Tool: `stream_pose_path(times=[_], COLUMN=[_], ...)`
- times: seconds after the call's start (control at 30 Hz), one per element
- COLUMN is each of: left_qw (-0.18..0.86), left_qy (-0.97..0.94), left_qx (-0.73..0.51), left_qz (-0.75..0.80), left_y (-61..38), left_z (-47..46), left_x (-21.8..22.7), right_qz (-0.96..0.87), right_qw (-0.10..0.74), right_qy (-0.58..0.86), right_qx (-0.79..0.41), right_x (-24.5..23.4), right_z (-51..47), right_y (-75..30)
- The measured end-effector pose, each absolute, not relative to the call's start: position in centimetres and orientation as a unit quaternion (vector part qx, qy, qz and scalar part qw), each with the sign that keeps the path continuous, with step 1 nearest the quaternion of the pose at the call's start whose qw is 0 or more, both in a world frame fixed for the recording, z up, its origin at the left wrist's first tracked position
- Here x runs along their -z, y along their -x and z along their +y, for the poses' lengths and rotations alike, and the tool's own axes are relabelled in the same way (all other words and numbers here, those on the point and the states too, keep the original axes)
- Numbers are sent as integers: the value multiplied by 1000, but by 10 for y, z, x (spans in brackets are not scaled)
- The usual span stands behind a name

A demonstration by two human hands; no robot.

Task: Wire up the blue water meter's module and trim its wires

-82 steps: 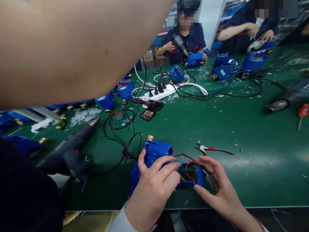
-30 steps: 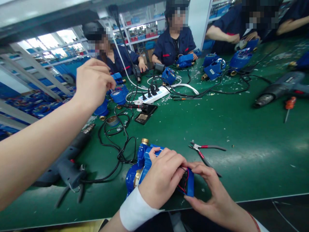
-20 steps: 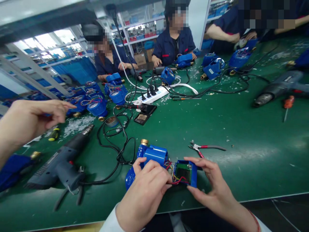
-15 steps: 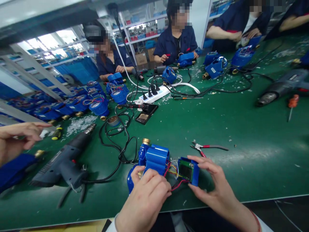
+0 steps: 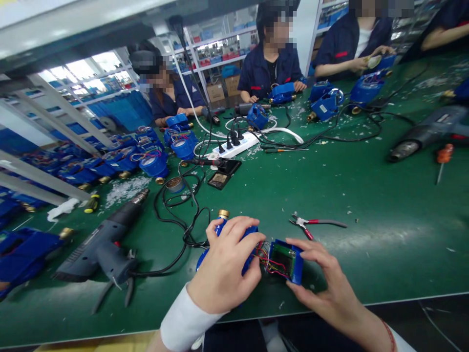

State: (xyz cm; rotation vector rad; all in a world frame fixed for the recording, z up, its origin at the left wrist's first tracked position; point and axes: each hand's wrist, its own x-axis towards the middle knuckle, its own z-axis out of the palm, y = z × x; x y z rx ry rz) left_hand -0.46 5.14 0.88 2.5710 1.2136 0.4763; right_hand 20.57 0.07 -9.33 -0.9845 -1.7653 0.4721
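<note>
Blue water meter (image 5: 219, 228) sits near the front edge of the green worktop (image 5: 330, 186), my left fingers (image 5: 238, 230) wrapped over its body; my right fingers (image 5: 311, 247) grip the open blue circuit module (image 5: 289, 259) just beside it; coloured wires (image 5: 266, 254) join the two; red-handled pliers (image 5: 315, 225) lie near.

The green matt worktop (image 5: 366, 195) runs the length of the room, and a pale strip trims its near edge. Beyond its far edge stand white metal shelving racks (image 5: 216, 49) stocked with blue and red goods. Brown cardboard boxes (image 5: 220, 90) sit at the foot of the racks, and a white pillar (image 5: 306, 29) stands beside them. Bright light enters through windows (image 5: 88, 68) past the far left corner, behind slanting grey metal rails (image 5: 40, 176), and a dark overhead beam (image 5: 102, 32) crosses above.
</note>
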Motion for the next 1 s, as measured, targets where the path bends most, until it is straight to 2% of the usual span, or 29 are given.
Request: stream_pose_path(times=[0.1,0.23,0.37,0.53,0.67,0.83,1.0], left_qw=[100,73,139,254,229,198,197], left_qy=[-895,-915,-931,-901,-883,-862,-853], left_qx=[-84,-58,-36,-66,-84,-29,5], left_qz=[426,393,337,347,402,466,484], left_y=[-9,-20,-20,-10,-7,-8,-8], left_z=[65,75,84,90,89,88,86], left_x=[-11,-13,-20,-28,-27,-29,-39], right_qz=[-730,-708,-645,-581,-564,-568,-641], right_qw=[512,526,555,571,582,594,570], right_qy=[410,417,442,430,395,382,382], right_qx=[-193,-216,-284,-389,-432,-423,-344], right_x=[95,100,105,101,97,95,91], right_z=[0,-1,0,6,12,15,20], right_y=[-205,-204,-199,-191,-183,-181,-185])
